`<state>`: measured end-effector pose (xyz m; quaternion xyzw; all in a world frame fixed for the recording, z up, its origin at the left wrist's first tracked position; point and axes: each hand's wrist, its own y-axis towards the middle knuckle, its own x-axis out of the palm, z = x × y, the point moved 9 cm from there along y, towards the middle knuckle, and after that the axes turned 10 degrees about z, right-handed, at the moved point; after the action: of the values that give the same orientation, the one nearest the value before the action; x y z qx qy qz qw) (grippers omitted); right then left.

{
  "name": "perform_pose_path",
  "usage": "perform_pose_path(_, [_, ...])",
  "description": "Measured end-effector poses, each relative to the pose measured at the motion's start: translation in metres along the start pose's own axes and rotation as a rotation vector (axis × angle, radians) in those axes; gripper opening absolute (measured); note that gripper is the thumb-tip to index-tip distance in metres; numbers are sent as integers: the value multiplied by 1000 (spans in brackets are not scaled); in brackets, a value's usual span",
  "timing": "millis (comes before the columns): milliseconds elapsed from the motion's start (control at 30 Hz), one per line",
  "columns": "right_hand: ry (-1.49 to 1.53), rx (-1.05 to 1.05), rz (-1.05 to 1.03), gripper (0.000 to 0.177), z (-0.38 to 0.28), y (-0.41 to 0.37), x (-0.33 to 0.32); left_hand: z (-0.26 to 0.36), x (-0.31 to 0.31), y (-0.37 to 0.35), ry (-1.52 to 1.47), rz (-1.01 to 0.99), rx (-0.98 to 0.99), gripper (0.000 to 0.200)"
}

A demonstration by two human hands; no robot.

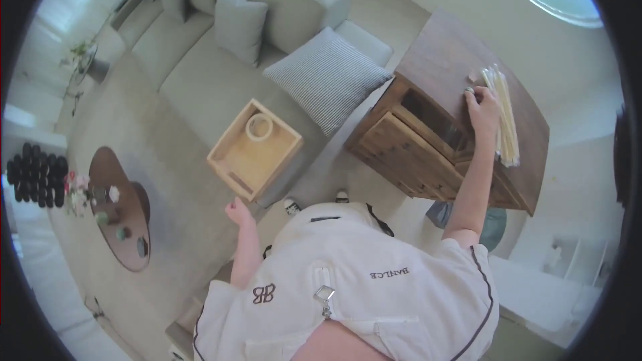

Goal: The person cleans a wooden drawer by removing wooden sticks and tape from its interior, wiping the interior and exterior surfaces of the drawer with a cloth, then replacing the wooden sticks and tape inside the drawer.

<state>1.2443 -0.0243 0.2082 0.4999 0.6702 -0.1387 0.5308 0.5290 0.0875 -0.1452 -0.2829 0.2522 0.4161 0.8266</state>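
Observation:
My right hand (483, 108) reaches over the wooden cabinet (447, 50). Its fingertips pinch a small, dark, roundish thing (470, 91), too small to name, at the cabinet top. Right beside that hand lies a bundle of long pale sticks (506, 124) in what looks like clear wrapping. A small pinkish-brown piece (473, 77) sits just beyond the fingers. My left hand (239, 212) is closed in a loose fist with nothing visible in it, near the close corner of a wooden tray (287, 152). Inside the tray is a pale ring-shaped thing (259, 128).
A grey sofa (200, 77) with several cushions runs along the far side; a striped cushion (328, 77) lies nearest the cabinet. On the left stands a brown low table (134, 254) with small items and flowers (78, 190). A teal rounded seat (493, 227) is beside the cabinet.

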Motion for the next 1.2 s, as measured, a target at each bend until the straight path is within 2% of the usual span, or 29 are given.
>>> perform_pose_path(67, [2, -4, -39, 30, -3, -1, 8, -16, -15, 16, 15, 46, -1, 46])
perform_pose_path(200, [61, 40, -116, 32, -16, -6, -4, -17, -32, -10, 43, 44, -53, 42])
perform_pose_path(433, [119, 79, -54, 30, -48, -40, -16, 0, -44, 20, -66, 77, -2, 36])
perform_pose_path(700, [157, 138, -30, 28, -14, -5, -16, 40, -20, -24, -178, 44, 65, 30])
perform_pose_path(900, [64, 48, -144, 21, -24, -14, -20, 38, -16, -30, -127, -39, 59, 26])
perform_pose_path(1000, [152, 59, -149, 29, -23, -1, -24, 36, -13, -28, -165, -56, 100, 27])
perform_pose_path(1100, [40, -69, -93, 26, -23, 27, -13, 41, -24, -51, -167, -49, 51, 27])
perform_pose_path(1200, [-194, -192, -118, 23, -29, 26, 1, 39, -18, -41, -153, -51, 61, 26])
